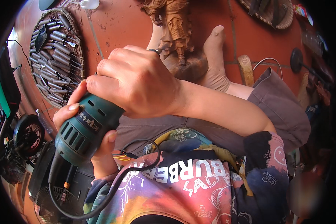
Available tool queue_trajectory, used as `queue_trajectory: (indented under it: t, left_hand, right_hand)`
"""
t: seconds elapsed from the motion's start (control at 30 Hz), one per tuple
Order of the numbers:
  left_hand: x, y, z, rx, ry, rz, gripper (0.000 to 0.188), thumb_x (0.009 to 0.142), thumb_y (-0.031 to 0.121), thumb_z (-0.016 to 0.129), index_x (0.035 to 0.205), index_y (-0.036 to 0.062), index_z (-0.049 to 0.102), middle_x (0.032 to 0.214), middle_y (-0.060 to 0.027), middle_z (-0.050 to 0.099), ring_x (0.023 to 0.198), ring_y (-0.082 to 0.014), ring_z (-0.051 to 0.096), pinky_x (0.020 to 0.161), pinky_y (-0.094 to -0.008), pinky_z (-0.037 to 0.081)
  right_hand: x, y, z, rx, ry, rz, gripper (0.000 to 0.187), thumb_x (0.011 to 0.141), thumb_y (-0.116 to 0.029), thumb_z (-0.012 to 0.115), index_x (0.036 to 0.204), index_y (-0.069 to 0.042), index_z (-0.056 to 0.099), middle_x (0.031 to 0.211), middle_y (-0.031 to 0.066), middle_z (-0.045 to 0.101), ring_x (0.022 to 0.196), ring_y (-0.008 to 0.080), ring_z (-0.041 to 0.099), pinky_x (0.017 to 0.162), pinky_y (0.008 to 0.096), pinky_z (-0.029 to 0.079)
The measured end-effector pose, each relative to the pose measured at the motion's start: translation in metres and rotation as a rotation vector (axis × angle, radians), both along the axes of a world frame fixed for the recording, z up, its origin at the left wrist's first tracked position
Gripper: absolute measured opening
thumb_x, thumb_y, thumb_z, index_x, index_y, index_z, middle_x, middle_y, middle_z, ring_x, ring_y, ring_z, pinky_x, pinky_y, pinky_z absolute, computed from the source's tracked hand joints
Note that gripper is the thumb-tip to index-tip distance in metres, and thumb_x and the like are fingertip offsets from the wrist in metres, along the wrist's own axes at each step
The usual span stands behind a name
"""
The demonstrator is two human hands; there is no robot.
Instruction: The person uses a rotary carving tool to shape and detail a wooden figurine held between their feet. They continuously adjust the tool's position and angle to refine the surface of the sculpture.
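My right hand [134,80] is wrapped over the front of a dark green electric grinder [82,130], which slants from lower left up toward the carving. From below, my left hand [105,147] holds the grinder's rear body, its fingers and thumb showing at both sides. A thin dark bit [158,50] sticks out past my right hand to a carved wooden figure [177,31]. Whether the bit touches the wood I cannot tell. The figure's rounded base [190,67] sits between my feet, beside my bare foot [214,56]. A black cord [112,190] loops from the grinder over my shirt.
A round woven basket [80,48] full of metal-handled carving tools [58,63] lies at the left on the red tile floor [115,22]. Another basket [276,24] is at the far right. A wooden mallet-like piece [245,69] lies by my right leg. Wood crumbs dot the tiles.
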State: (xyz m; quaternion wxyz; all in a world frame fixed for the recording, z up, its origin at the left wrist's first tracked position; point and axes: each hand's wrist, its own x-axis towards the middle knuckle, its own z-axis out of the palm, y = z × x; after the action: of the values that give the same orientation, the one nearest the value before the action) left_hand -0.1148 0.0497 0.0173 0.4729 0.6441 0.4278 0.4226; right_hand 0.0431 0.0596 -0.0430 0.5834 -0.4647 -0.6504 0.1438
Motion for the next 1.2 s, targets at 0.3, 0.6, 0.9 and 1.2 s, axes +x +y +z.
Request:
queue_trajectory:
  t: [0.3,0.6,0.9,1.2]
  left_hand:
    - [0.006,0.019,0.011,-0.016,0.069,-0.032,0.076,0.068,0.034,0.088,0.125,0.0077,0.045,0.132,-0.0338,0.052,0.125,-0.0384,0.053,0.107,-0.0456,0.041]
    - [0.017,0.035,0.020,-0.008,0.077,-0.083,0.077,0.066,0.031,0.090,0.125,0.0046,0.047,0.130,-0.0349,0.053,0.125,-0.0387,0.053,0.107,-0.0460,0.041]
    - [0.024,0.048,0.030,-0.029,0.122,-0.166,0.078,0.066,0.029,0.090,0.126,0.0018,0.048,0.131,-0.0361,0.052,0.125,-0.0388,0.053,0.107,-0.0458,0.041]
    - [0.010,0.032,0.016,-0.038,0.104,-0.027,0.080,0.066,0.038,0.090,0.125,0.0030,0.048,0.132,-0.0330,0.053,0.125,-0.0374,0.053,0.107,-0.0460,0.042]
  right_hand:
    - [0.005,0.004,0.005,-0.062,0.046,0.007,0.032,0.066,-0.017,0.072,0.095,-0.010,0.061,0.077,0.0071,0.058,0.069,0.0270,0.060,0.061,0.0392,0.049]
    - [0.008,0.009,0.005,-0.044,0.125,-0.042,0.027,0.070,-0.015,0.070,0.093,-0.007,0.060,0.074,0.0090,0.059,0.069,0.0298,0.062,0.062,0.0406,0.051]
    - [0.013,0.011,0.012,-0.069,0.183,-0.088,0.021,0.069,-0.013,0.069,0.087,-0.006,0.059,0.073,0.0097,0.058,0.068,0.0303,0.062,0.062,0.0409,0.050]
    - [0.005,0.009,0.009,-0.109,0.067,-0.026,0.024,0.069,-0.014,0.069,0.091,-0.009,0.061,0.073,0.0082,0.058,0.069,0.0293,0.062,0.062,0.0419,0.050]
